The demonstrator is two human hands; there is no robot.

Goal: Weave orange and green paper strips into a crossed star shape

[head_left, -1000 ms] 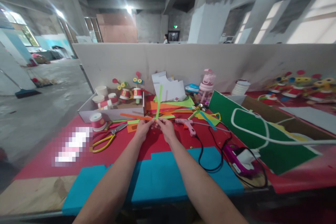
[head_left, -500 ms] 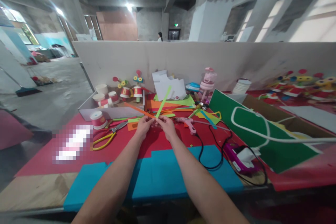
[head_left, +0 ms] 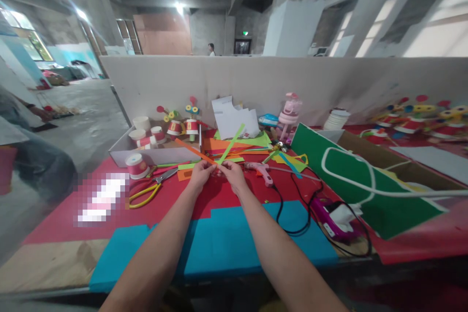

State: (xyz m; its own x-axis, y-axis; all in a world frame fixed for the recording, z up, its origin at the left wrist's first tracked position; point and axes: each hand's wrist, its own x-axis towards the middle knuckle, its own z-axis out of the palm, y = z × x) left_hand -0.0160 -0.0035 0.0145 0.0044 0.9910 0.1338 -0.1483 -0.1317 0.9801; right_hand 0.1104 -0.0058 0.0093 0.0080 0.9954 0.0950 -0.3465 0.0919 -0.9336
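Note:
Over the red table covering, my left hand (head_left: 202, 174) and my right hand (head_left: 233, 175) meet fingertip to fingertip. An orange paper strip (head_left: 192, 148) runs up and left from the left fingers. From the right fingers a light green paper strip (head_left: 232, 144) slants up and right. The two strips meet at their lower ends in a V; my fingers hide that joint. Both hands are closed in a pinch. A pink glue gun (head_left: 261, 171) lies just right of my right hand. Scissors with yellow handles (head_left: 146, 194) lie open to the left.
Blue sheets (head_left: 226, 239) cover the near edge. Paper cups (head_left: 137, 165) and cup figures (head_left: 192, 126) stand at the back left. Coloured paper (head_left: 226, 146) is piled beyond my hands. To the right are a green-sided box (head_left: 351, 180), a purple power strip (head_left: 334, 219) and cables.
The green strip leans slightly further right; my hands stay nearly in place. At the far left a person has come into view, covering the broom. The distant person beyond the partition has shifted left.

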